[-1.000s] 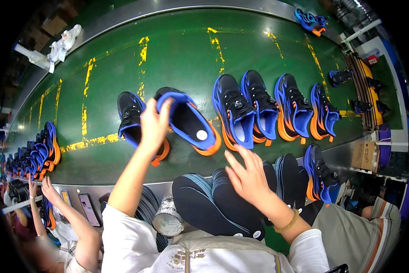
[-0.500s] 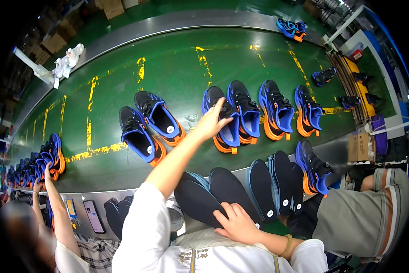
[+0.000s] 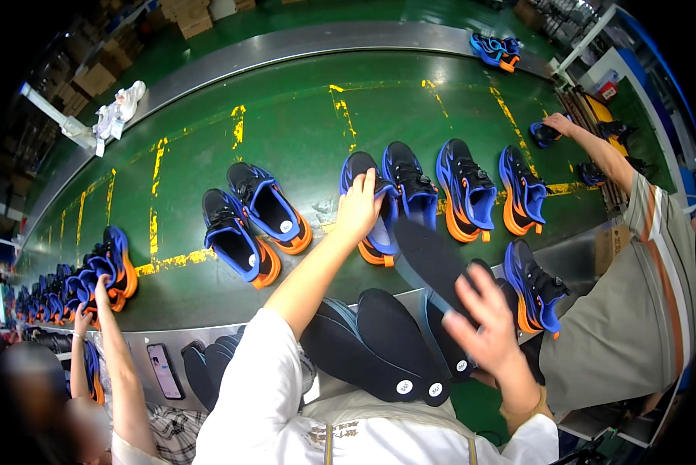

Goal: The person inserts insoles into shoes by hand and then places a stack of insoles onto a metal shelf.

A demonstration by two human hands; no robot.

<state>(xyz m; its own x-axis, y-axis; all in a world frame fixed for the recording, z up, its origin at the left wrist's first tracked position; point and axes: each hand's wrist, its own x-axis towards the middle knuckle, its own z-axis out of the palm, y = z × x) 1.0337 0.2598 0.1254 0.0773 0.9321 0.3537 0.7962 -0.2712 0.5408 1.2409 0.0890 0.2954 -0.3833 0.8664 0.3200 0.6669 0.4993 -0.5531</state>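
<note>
Left arm stretched forward, left hand [image 3: 358, 208] curled in a grip; right hand [image 3: 483, 319] raised, fingers [image 3: 472, 283] spread.

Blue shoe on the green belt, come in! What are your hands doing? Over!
Left hand gripping blue shoe on the belt. Right hand lifting a dark insole toward it. More insoles stacked below. Nothing blocking.

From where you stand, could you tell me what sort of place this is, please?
Most likely a shoe factory's assembly line. A long green conveyor belt carries rows of matching blue-and-orange shoes, dark insoles lie stacked at the near edge, and other people work along the belt on both sides.
</note>
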